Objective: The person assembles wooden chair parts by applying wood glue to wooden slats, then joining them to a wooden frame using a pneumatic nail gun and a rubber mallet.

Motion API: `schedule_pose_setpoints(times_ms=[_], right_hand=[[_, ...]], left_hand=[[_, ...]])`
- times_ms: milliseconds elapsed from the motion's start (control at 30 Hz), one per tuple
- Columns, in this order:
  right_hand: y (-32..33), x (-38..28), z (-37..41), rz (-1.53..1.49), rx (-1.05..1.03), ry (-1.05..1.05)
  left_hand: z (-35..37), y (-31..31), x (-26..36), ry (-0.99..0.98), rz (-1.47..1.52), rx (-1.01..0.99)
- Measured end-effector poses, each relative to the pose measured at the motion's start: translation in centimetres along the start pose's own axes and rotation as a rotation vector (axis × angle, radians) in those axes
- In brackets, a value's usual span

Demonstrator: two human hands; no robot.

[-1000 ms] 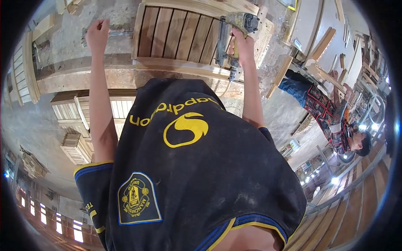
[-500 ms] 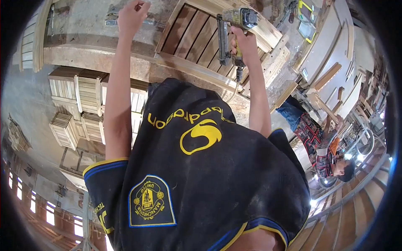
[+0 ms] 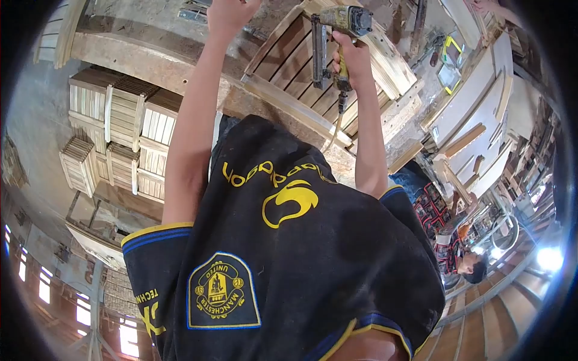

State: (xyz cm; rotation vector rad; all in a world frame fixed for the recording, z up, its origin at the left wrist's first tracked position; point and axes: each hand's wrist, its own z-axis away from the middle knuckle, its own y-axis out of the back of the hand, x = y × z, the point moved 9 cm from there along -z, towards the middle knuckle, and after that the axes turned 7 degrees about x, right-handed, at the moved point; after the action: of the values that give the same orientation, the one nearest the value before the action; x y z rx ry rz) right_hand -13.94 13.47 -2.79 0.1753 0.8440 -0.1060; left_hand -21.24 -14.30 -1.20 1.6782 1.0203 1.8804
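Note:
My right hand (image 3: 356, 63) is wrapped round the grip of a yellow and black nail gun (image 3: 346, 21), its long magazine hanging down on the left. An air hose (image 3: 338, 123) runs from the base of the grip. Below and behind the nail gun lies a slatted wooden panel (image 3: 288, 49) with pale frame rails. My left hand (image 3: 230, 15) is at the top edge of the view, left of the panel. Its fingers look curled, but they are partly cut off, and anything in them is hidden.
Stacks of slatted wooden pieces (image 3: 123, 114) stand below the workbench edge (image 3: 138, 57) on the left. A metal piece (image 3: 192, 15) lies on the bench. To the right are a yellow-edged object (image 3: 450, 66), wood strips (image 3: 463, 141) and another person (image 3: 439, 219) in a checked shirt.
My left hand has moved right, toward the panel, and partly out of the top of the view. The right hand still grips the nail gun. The view has shifted slightly.

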Motion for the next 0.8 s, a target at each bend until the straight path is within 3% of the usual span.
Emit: schedule_pose_setpoints(times_ms=[100,167,233,267,333,367,433,467,533,800], right_hand=[[0.2,0.9,0.5,0.033,-0.021,-0.038],[0.7,1.5,1.7,0.02,-0.036,-0.051],[1.1,2.6,4.5,0.39,-0.108,0.0],[1.0,3.9,5.7,0.386,-0.116,-0.014],[-0.7,4.8,9.4,0.772,-0.249,0.326],[-2.4,6.0,11.1,0.935,-0.399,0.128],[-5.5,6.8,14.0,1.067,-0.459,0.347],[-6.2,8.0,14.4,1.06,-0.456,0.335],[-8.0,8.9,15.5,1.121,-0.478,0.5],[-8.4,10.0,15.9,1.072,-0.413,0.423]], left_hand=[[0.3,0.1,0.2,0.131,0.053,-0.096],[0.3,-0.1,0.1,0.099,0.077,-0.083],[0.2,-0.4,-0.1,0.066,0.092,-0.08],[0.0,-0.3,0.2,0.019,0.068,-0.059],[0.4,-0.5,0.0,-0.013,0.028,-0.059],[0.4,-0.5,0.0,-0.033,0.035,-0.037],[0.1,-0.3,0.3,-0.059,0.04,-0.022],[0.1,-0.2,0.4,-0.025,0.061,-0.039],[0.3,-0.2,0.5,0.006,0.083,-0.065],[-0.1,0.1,0.3,-0.042,0.071,0.019]])
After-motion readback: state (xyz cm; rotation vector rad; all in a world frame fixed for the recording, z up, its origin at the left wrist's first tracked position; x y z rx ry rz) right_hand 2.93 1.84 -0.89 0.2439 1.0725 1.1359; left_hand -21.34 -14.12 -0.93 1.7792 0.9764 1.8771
